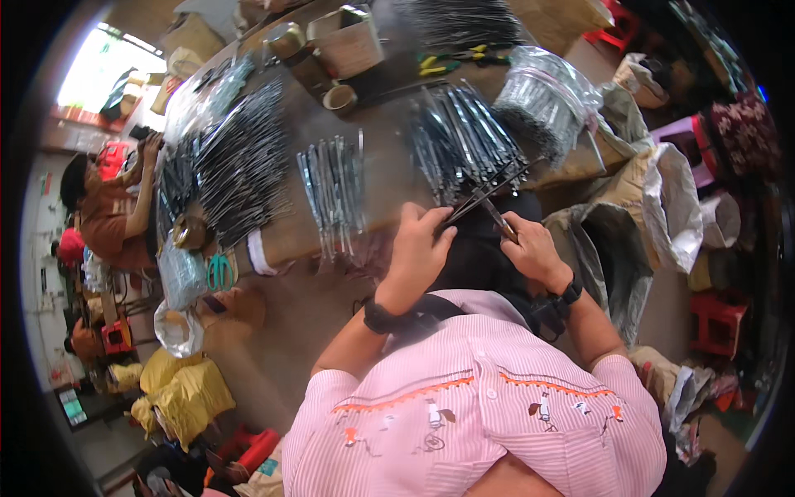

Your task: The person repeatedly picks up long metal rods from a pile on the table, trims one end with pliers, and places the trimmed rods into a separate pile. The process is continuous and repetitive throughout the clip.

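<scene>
My left hand (414, 253) pinches a few long, thin dark metal strips (497, 184) just off the table's near edge. My right hand (537, 253) is closed round the handles of a pair of pliers (497, 217), whose jaws meet the strips beside my left fingers. Whether the jaws grip a strip is too small to tell. Just beyond my hands, a bundle of shiny metal strips (472, 137) lies on the table. Left of it rests a smaller row of strips (333, 186), with a large dark pile of strips (248, 161) farther left.
A plastic-wrapped bundle (546, 95) sits at the back right, near yellow-handled pliers (437, 66). Open sacks (671, 207) stand to my right. A cardboard box (346, 43) and a tape roll (339, 99) are behind. Teal-handled scissors (219, 272) hang left; another person (112, 207) sits beyond.
</scene>
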Tool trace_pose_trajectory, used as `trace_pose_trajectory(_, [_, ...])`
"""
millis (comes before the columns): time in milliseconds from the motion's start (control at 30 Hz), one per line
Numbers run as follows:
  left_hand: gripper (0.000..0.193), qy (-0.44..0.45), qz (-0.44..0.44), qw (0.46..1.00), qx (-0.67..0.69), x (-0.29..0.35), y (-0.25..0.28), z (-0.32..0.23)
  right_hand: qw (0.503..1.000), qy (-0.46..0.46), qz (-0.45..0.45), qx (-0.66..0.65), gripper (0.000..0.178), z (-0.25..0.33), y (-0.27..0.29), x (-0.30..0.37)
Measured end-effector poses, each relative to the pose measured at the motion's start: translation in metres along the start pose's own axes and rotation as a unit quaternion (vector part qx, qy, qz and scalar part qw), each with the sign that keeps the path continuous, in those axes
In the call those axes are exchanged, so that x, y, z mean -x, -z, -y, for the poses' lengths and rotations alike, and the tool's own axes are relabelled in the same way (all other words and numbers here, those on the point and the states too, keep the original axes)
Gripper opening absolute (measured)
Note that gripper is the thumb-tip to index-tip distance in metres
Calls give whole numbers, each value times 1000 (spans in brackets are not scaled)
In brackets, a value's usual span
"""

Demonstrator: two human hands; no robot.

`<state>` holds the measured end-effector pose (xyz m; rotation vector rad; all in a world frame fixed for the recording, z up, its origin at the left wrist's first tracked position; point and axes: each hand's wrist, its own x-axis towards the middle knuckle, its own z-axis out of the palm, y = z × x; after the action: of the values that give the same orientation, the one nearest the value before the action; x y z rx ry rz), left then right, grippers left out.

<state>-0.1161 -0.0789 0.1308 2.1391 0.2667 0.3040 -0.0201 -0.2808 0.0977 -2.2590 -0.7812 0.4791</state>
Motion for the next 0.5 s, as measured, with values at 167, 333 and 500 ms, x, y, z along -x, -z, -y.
trace_pose_trajectory(167, [18,47,-96,994,-38,2,20,42,996,2,44,-77,34,13,-20,-11])
trace_pose_trajectory(333, [24,127,-236,950,-161,-5,63,109,988,-8,56,-146,35,5,-26,-9])
trace_pose_trajectory(500, [27,177,-222,922,-262,-7,80,145,958,-43,54,-279,34,-3,-25,-5])
